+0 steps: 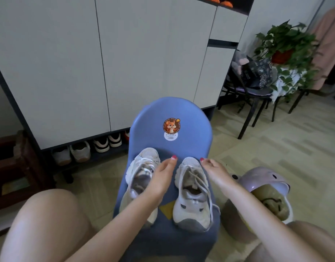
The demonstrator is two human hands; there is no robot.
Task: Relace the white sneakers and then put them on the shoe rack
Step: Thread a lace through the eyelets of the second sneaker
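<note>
Two white sneakers sit side by side, toes pointing away from us, on the seat of a small blue chair between our knees. Our left hand lies over the inner edge of the left sneaker, fingers straight, thumb pointing toward the chair back; we cannot tell whether any finger hooks the shoe's collar. Our right hand rests against the outer edge of the right sneaker, fingers relaxed, gripping nothing. The right sneaker's laces trail loose over its tongue and down its outer side toward the heel. A narrow strip of blue seat shows between the two shoes; both heels reach near the seat's front edge.

Behind the chair stands a tall white cabinet, its open bottom shelf holding several pairs of shoes. Bare tiled floor opens to the right of the chair, bounded by a black-legged chair and a potted plant. A lilac lidded bin stands just beside our right forearm.
</note>
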